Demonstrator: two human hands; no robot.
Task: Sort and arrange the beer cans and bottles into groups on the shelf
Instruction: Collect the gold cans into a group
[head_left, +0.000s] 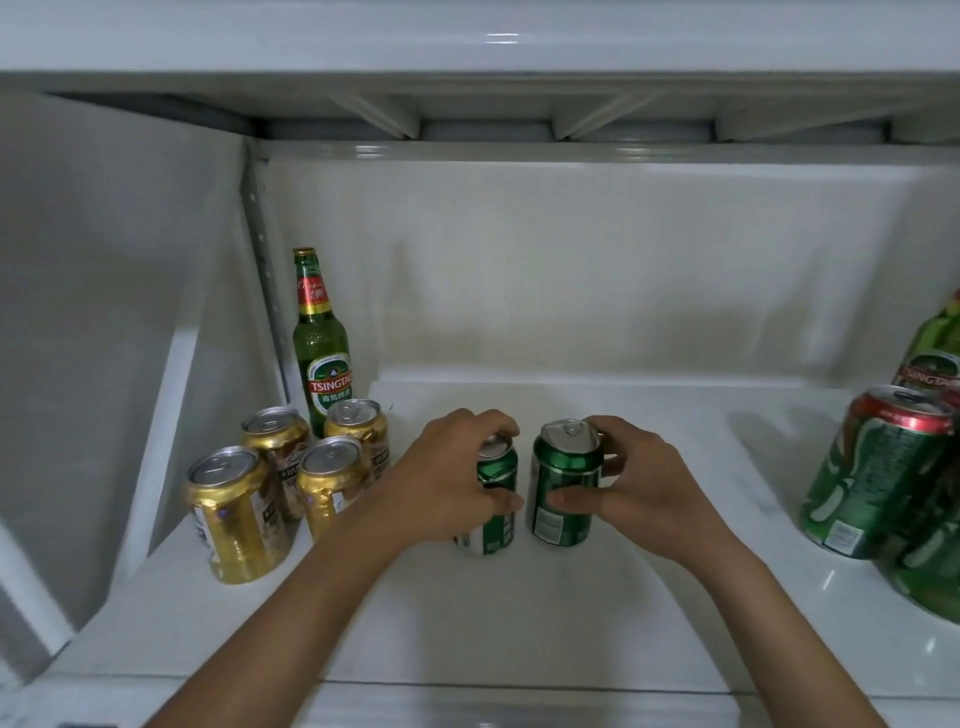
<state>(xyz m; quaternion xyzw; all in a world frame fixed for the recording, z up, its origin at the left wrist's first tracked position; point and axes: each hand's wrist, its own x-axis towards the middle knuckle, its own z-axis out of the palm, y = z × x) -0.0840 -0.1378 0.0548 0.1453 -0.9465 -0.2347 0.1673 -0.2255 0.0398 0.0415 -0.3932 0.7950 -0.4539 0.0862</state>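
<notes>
Two green beer cans stand side by side at the middle of the white shelf (519, 623). My left hand (447, 478) grips the left green can (493, 525) from its left side. My right hand (639, 478) grips the right green can (563, 483) from its right side. Several gold cans (236, 514) stand grouped at the left, with a green Tsingtao bottle (321, 343) upright behind them. At the right edge stand a green can with a red rim (878, 473), more green cans beside it, and another green bottle (935, 353), partly cut off.
The shelf has a white back wall (571, 270) and a slanted left side panel (104, 312). Another shelf board (467, 47) hangs overhead. Bare shelf surface lies between the middle cans and the right group, and in front of my hands.
</notes>
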